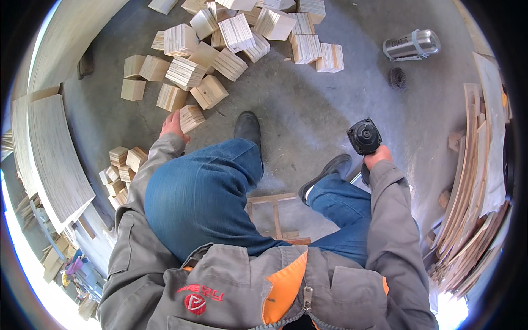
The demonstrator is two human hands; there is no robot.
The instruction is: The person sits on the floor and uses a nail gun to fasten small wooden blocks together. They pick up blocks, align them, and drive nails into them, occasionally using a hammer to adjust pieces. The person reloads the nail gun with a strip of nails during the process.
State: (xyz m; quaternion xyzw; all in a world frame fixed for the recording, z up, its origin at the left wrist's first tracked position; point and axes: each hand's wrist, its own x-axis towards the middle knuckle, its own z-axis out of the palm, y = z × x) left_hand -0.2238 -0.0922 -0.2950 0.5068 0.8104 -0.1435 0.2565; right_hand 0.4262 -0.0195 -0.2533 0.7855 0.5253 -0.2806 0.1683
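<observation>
My left hand is at a layered plywood block at the near edge of a large heap, its fingers along the block's left side and its thumb at the near corner. More plywood blocks lie loosely piled beyond it, some showing striped edges and others flat faces. On the other side, my right hand grips a black power tool, which looks like a pneumatic nailer seen from its round cap end. The tool's lower part is mostly hidden by my hand and sleeve.
A smaller stack of blocks stands by my left arm. Plywood sheets lean at the left, and long wood strips are piled at the right. A steel flask lies near a nail coil. A wooden frame is between my legs.
</observation>
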